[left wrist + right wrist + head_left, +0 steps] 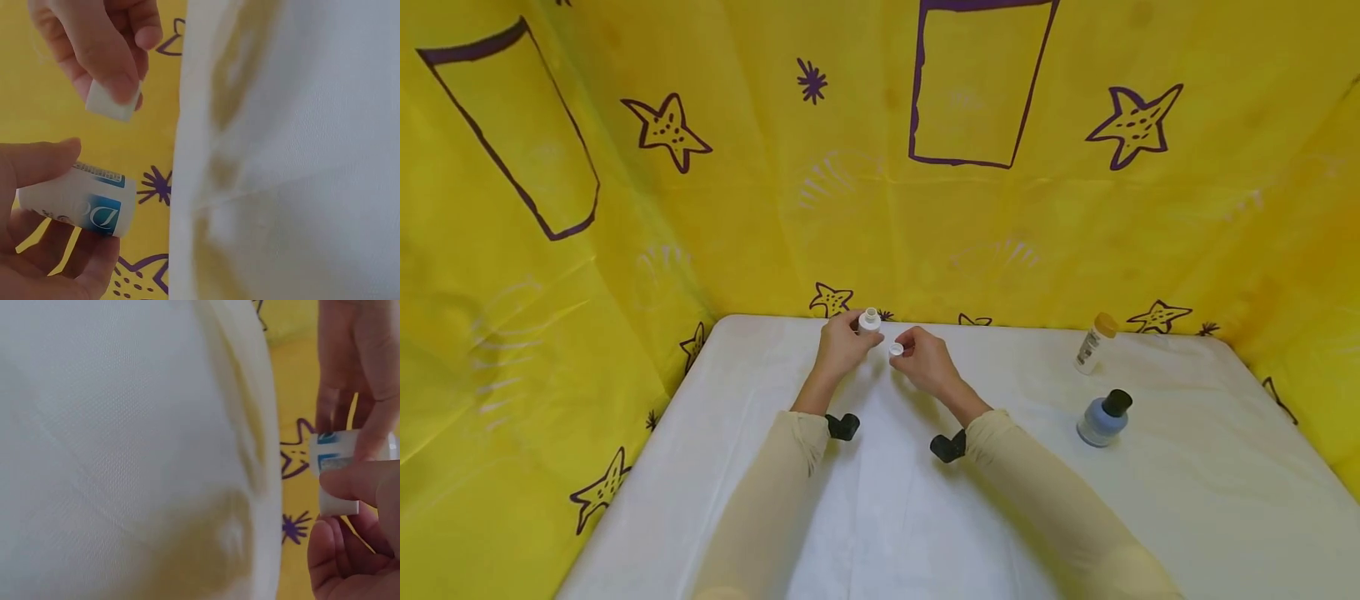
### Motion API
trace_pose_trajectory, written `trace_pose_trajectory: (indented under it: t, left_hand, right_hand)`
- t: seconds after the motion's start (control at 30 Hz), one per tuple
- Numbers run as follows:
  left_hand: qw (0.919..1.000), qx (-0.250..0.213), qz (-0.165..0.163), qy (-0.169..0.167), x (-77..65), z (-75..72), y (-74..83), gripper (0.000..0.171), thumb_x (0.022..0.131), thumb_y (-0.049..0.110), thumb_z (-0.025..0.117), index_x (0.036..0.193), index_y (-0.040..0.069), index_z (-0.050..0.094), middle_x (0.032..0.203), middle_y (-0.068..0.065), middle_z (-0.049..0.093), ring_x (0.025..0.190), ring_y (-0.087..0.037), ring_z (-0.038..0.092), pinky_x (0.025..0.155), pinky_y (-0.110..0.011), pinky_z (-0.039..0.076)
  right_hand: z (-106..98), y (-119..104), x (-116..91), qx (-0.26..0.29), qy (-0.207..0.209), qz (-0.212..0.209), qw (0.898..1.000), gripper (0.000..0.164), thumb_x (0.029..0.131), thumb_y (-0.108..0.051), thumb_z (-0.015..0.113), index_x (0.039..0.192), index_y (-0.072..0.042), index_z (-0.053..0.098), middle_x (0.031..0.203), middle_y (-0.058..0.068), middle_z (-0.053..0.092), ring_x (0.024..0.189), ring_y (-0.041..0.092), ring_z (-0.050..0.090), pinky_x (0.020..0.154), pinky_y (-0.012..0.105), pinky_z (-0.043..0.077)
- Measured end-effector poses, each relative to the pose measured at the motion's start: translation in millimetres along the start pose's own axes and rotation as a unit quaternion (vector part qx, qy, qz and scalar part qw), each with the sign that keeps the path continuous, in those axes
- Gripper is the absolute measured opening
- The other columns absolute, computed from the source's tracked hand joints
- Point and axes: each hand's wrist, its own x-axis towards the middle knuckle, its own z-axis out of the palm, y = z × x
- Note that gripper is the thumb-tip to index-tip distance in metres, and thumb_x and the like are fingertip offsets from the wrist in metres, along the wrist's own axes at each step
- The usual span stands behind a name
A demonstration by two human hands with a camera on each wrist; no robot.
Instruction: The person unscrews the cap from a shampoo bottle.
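Observation:
Near the far edge of the table, my left hand [842, 346] grips a small white bottle [869, 323] with its bare neck facing up. Blue and white print shows on the bottle's label [103, 215] in the left wrist view, the fingers and thumb wrapped around its sides. Just to the right, my right hand [925, 360] pinches a white cap [896, 350] between thumb and fingers. The cap [112, 100] is apart from the bottle. In the right wrist view, the cap [339, 505] overlaps the bottle's lower side.
On the right side of the white table [910, 517] stand a slim white bottle with an orange cap [1096, 343] and a blue bottle with a black cap [1103, 418]. Yellow cloth [880, 208] with purple drawings rises behind the table and at both sides.

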Motion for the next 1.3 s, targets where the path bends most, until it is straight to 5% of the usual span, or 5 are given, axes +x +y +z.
trace_pose_trajectory:
  t: [0.3, 0.57, 1.3]
  left_hand:
    - [0.9983, 0.000, -0.058, -0.004, 7.8, -2.7, -11.8, 0.048, 0.084, 0.013, 0.082, 0.129, 0.002, 0.067, 0.124, -0.015, 0.071, 0.108, -0.027, 0.065, 0.099, -0.043, 0.055]
    - [0.9970, 0.014, -0.073, -0.022, 9.5, -2.5, -16.4, 0.045, 0.085, 0.012, 0.081, 0.125, 0.001, 0.067, 0.123, -0.016, 0.070, 0.105, -0.029, 0.064, 0.100, -0.043, 0.056]
    - [0.9952, 0.008, -0.089, -0.039, 9.8, 4.6, -28.5, 0.044, 0.085, 0.011, 0.079, 0.126, 0.001, 0.067, 0.123, -0.017, 0.071, 0.107, -0.027, 0.063, 0.100, -0.041, 0.053]
  right_hand:
    - [23, 6, 20, -0.025, -0.012, 0.017, 0.999, 0.026, 0.088, -0.014, 0.076, 0.109, -0.003, 0.064, 0.102, 0.012, 0.069, 0.093, 0.024, 0.062, 0.090, 0.037, 0.054]
    - [30, 7, 29, -0.037, -0.016, 0.064, 0.997, 0.028, 0.091, -0.018, 0.076, 0.112, -0.006, 0.061, 0.102, 0.010, 0.065, 0.093, 0.025, 0.058, 0.089, 0.037, 0.052]
    - [36, 15, 32, -0.078, -0.037, 0.065, 0.994, 0.030, 0.091, -0.022, 0.076, 0.113, -0.006, 0.063, 0.102, 0.010, 0.067, 0.092, 0.025, 0.059, 0.089, 0.037, 0.051]
